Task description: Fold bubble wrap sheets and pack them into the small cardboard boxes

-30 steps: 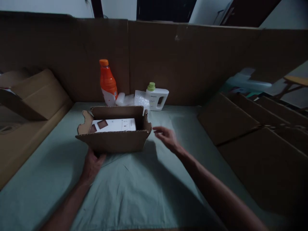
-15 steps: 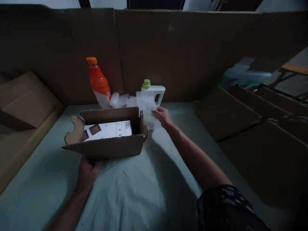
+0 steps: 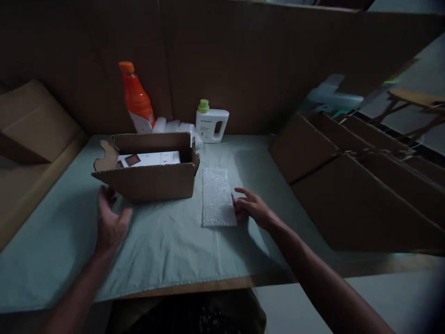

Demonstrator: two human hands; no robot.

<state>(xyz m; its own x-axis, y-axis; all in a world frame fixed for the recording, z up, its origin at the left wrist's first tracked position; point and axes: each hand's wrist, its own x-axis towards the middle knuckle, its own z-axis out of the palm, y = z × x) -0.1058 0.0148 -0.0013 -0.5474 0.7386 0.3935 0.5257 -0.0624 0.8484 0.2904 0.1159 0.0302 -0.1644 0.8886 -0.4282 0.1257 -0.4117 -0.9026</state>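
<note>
Bubble wrap (image 3: pixel 216 197) has come closer, its long side pointing away from me, between the box (image 3: pixel 156 184) and my nearer right hand (image 3: pixel 253 207), which pinches its edge, while my left hand (image 3: pixel 113 223) is open, empty.

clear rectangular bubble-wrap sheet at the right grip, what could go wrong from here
The clear rectangular bubble-wrap sheet might slip, since the right grip meets it only at its right edge. The open brown cardboard box could get nudged: the left grip is spread open close to its left end. If that box were pushed back, it might knock the tall orange plastic bottle behind it.
</note>
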